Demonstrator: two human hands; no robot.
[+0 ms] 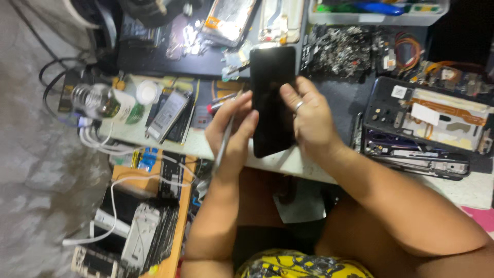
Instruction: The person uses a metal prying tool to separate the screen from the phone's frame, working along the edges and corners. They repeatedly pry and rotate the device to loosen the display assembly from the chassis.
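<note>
- Black phone (271,98) held upright over near edge of workbench (309,167), screen dark.
- Left hand (231,131): fingers curled, pinching thin metal tool (222,149) against phone's left side.
- Right hand (311,118): fingers pressed on phone's right edge, ring visible.
- Opened phone frames (427,123) near right edge.

I hold a black phone (271,98), dark glossy screen toward me, standing lengthwise over the bench edge. A thin grey metal tool (224,143) slants against its left side.
</note>
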